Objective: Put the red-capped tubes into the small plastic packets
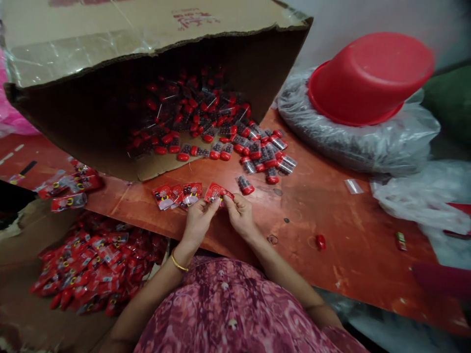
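Observation:
Between my two hands is a red printed card, held just above the table's front edge. My left hand pinches its left side, fingers closed. On the other side my right hand grips the card's right edge with thumb and fingertips. More red printed cards lie overlapping on the table, just left of my left hand. One small clear container with a red cap lies beyond my right hand, apart from it. Further back, several such containers with dark contents spill toward me.
A big cardboard box lies on its side, holding many containers. Packed red pieces fill a carton at lower left; a few packets lie at the table's left. A red tub rests upside down on a plastic-wrapped bundle.

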Demonstrator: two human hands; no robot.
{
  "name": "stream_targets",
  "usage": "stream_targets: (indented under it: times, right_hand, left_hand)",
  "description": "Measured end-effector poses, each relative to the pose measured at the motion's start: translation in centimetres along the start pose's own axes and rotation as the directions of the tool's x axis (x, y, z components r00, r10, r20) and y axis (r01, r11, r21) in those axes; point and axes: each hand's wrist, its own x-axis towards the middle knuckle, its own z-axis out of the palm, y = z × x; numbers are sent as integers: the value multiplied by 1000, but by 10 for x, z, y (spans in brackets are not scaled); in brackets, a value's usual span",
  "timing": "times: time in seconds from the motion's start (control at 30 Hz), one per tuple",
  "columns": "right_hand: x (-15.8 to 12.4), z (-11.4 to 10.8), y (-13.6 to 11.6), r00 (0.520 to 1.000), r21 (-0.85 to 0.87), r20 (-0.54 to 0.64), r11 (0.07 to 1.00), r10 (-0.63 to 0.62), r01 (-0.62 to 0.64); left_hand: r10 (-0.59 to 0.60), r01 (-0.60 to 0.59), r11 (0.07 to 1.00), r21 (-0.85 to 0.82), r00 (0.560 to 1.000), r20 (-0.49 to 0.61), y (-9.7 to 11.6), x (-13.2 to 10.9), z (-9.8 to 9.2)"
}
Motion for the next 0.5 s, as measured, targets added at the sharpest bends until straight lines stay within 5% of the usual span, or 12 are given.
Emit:
stream_targets:
  times: [0.13,0.27,0.37,0.5]
  right_hand:
    - [-7,6,5,998,-30,51,999,-27,29]
    - [10,-18,4,952,-156,287,976,-105,154]
    - [45,-56,7,901,-496,384,777,-203,387]
    - [84,-94,20,787,-690,612,436,-74,578]
  left_hand:
    - [-163,155,976,-155,986,-37,4,-1,4]
    - [-201,182,960,-213,977,-71,16,4,-1]
    - [-259,235,941,-246,963,-72,24,8,-6]
    - [-359,328,892,-312,932,-48,25,9,-6]
